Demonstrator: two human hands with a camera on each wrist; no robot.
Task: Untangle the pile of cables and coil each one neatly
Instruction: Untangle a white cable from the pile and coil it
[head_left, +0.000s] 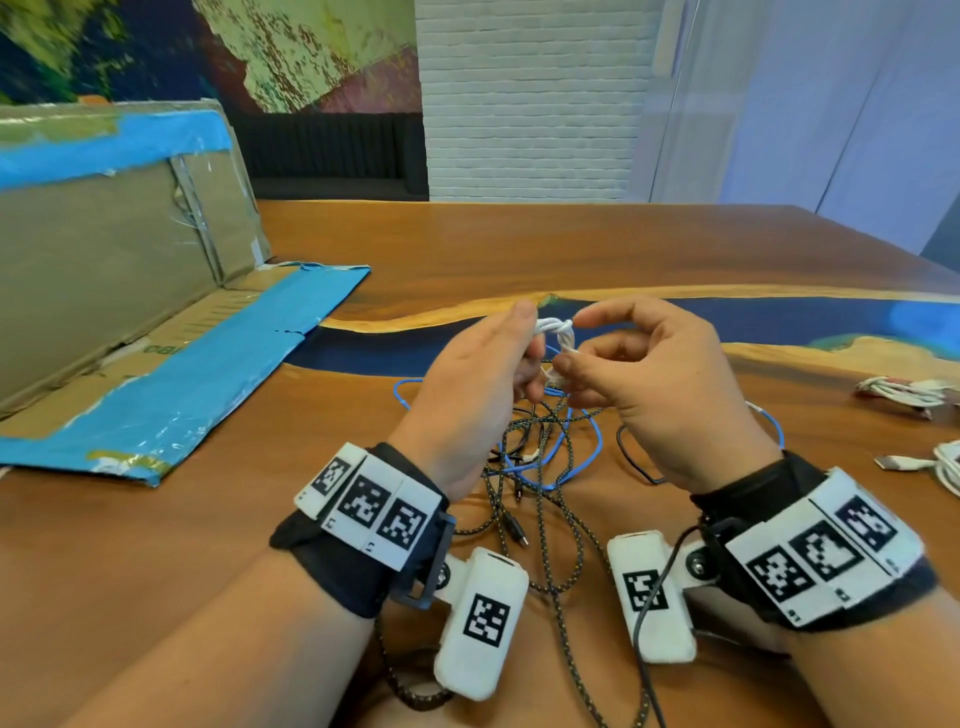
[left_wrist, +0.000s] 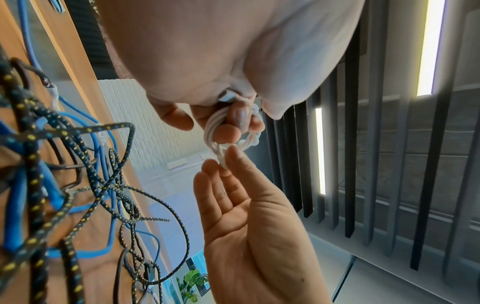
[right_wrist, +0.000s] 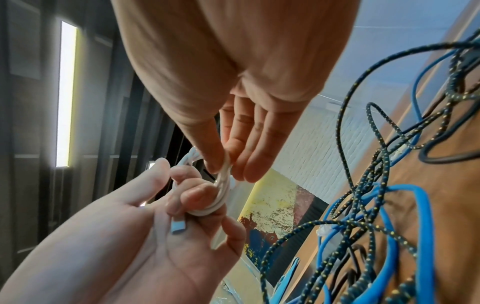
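- The left hand (head_left: 475, 382) holds a small white cable coil (head_left: 558, 332) above the wooden table (head_left: 519, 244), fingers curled through and round its loops; a plug end (right_wrist: 178, 225) lies in that palm.
- The right hand (head_left: 660, 379) pinches the coil's strands between thumb and fingertips, the other fingers lying nearly straight beside them in the right wrist view.
- Judged from the wraps around its middle, this white cable is all but coiled; the last tuck or tightening seems to be the step in hand.
- Done so far, it appears: a bundled white cable (head_left: 904, 392) at the far right, and another white cable (head_left: 935, 462) at the right edge, cut off by the frame, so its neatness is unclear.
- Left to do: the pile just below the hands, where a blue cable (head_left: 561, 447), a black-and-yellow braided cable (head_left: 540, 493) and a thin black cable (head_left: 631, 452) cross one another.
- Hard to tell: how many cables the pile holds, since wrists and cameras cover its near part.
- A flattened cardboard box (head_left: 119, 291) with blue tape lies on the left.
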